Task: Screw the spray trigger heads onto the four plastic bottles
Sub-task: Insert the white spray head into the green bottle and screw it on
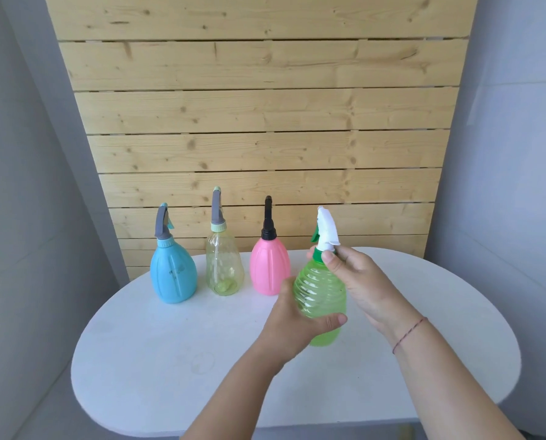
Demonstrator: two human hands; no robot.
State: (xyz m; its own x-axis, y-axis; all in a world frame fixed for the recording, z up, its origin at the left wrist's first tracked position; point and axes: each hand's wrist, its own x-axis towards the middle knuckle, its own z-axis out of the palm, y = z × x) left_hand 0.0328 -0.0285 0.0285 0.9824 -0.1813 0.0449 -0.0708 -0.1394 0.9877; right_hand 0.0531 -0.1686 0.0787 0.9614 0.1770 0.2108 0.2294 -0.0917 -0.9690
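Note:
My left hand (pixel 292 325) wraps around the ribbed body of a clear green bottle (pixel 320 290), held tilted above the white table (pixel 170 360). My right hand (pixel 357 281) pinches the green collar under its white spray trigger head (pixel 327 230). Standing in a row at the back left are a blue bottle (pixel 173 274) with a grey trigger head, a clear yellowish bottle (pixel 224 268) with a grey trigger head, and a pink bottle (pixel 269 268) with a black head.
The oval table ends close in front of me and on both sides. A wooden plank wall (pixel 265 122) rises right behind the bottles, with grey walls to either side.

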